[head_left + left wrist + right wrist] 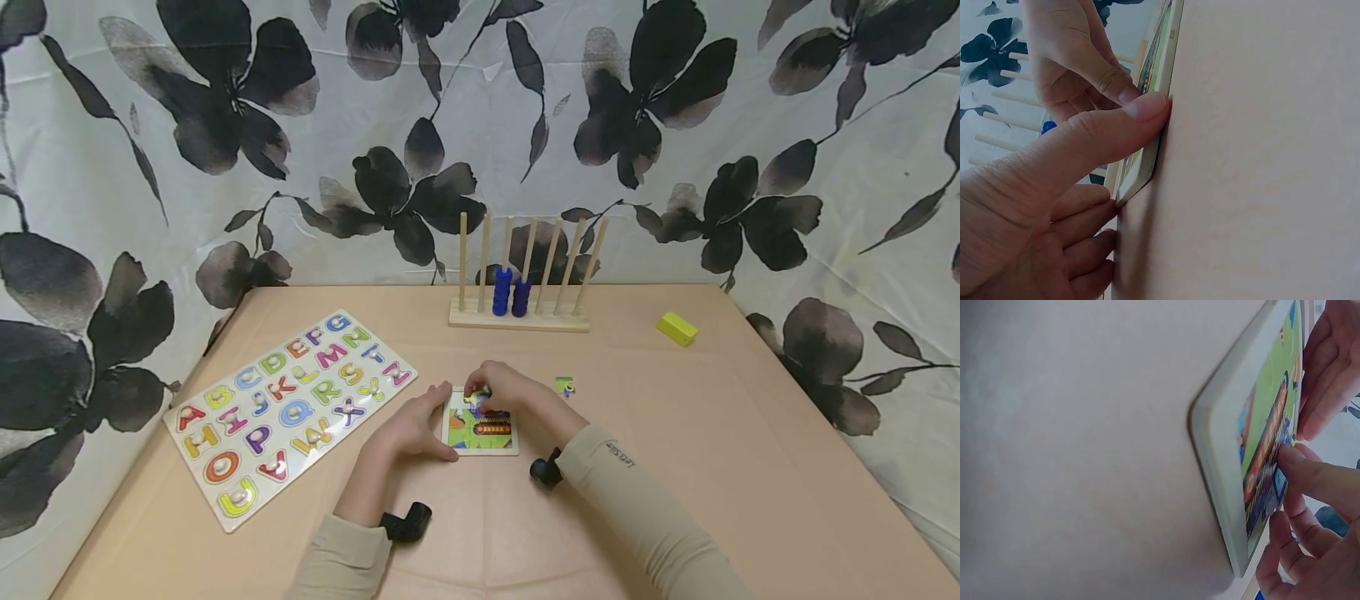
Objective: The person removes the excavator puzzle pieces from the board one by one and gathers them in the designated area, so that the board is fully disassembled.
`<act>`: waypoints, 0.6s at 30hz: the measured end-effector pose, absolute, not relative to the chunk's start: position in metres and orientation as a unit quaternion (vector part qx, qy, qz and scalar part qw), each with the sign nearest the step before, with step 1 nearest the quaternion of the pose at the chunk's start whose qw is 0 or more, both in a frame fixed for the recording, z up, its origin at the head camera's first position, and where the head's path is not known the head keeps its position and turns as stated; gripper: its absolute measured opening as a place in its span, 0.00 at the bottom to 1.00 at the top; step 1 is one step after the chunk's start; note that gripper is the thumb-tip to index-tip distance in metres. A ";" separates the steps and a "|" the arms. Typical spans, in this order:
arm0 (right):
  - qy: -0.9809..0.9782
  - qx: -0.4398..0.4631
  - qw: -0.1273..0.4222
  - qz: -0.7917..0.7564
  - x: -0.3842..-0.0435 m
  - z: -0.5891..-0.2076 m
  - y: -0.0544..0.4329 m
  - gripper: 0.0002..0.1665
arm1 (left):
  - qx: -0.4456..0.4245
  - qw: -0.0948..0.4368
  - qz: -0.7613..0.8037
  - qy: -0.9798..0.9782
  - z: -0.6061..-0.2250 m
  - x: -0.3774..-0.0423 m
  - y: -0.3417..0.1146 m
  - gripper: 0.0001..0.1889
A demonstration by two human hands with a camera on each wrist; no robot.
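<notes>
A small picture puzzle point(482, 442) in a pale frame lies on the table, its picture green with a red and orange vehicle part. My left hand point(416, 427) holds the frame at its left side, the thumb on the near edge point(1147, 165) and the fingers toward the far corner. Over the upper part of the puzzle, my right hand point(510, 398) pinches a puzzle piece point(477, 398) between thumb and fingers; the fingers partly hide it. In the right wrist view, the right thumb point(1294, 459) lies close over the picture. Another puzzle piece point(565, 386), green, lies right of the right hand.
An alphabet board point(258, 492) with knobbed letters lies at the left. At the back stands a wooden peg rack point(517, 323) with blue rings point(502, 292) and dark purple rings point(521, 297). A yellow block point(677, 328) sits at the back right. Floral cloth point(480, 108) hangs behind the table.
</notes>
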State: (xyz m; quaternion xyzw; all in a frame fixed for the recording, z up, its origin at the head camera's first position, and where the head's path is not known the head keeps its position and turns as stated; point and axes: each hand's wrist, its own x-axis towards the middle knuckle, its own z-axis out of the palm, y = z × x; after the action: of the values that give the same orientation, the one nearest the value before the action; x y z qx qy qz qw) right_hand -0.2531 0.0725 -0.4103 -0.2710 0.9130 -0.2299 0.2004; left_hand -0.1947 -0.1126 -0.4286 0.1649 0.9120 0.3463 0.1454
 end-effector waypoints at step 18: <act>0.907 -0.234 0.203 -0.285 -0.260 -0.413 0.075 0.17 | 0.165 0.143 0.347 0.912 -0.431 -0.195 -0.113 0.56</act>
State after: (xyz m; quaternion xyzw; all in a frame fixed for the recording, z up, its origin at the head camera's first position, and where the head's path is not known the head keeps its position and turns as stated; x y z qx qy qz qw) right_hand -0.2598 0.0754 -0.4126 -0.2336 0.9073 -0.2847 0.2032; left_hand -0.1955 -0.1129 -0.4309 0.1647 0.9124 0.3466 0.1425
